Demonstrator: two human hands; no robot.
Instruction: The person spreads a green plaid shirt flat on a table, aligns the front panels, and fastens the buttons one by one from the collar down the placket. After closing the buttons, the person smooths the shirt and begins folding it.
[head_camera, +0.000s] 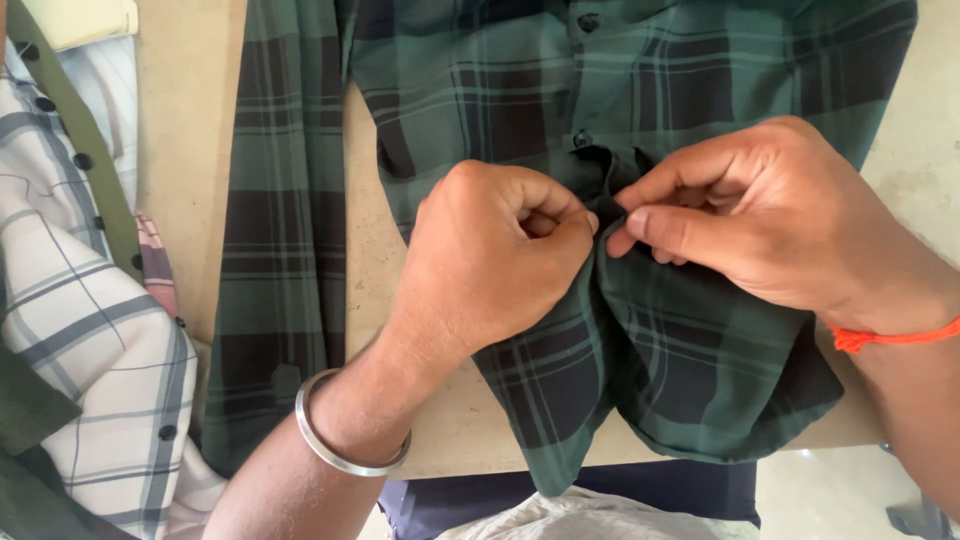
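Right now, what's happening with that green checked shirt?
A person is working on the dark green plaid shirt, which lies on a pale table. Both hands pinch the front placket just below a dark button: the left hand is fisted on the fabric, and the right hand pinches it from the other side. A white checked shirt lies to the left.

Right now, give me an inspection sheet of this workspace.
Surface: beige table, partly covered by cloth.
Job's things: green plaid shirt laid flat, front placket pinched near a dark button.
Clutter: pale plaid shirt at the left edge.
Grippers: left hand and right hand both pinch the shirt front; steel bangle and orange thread on the wrists.
Cables: nothing seen.
Surroundings: pale floor below the table edge.
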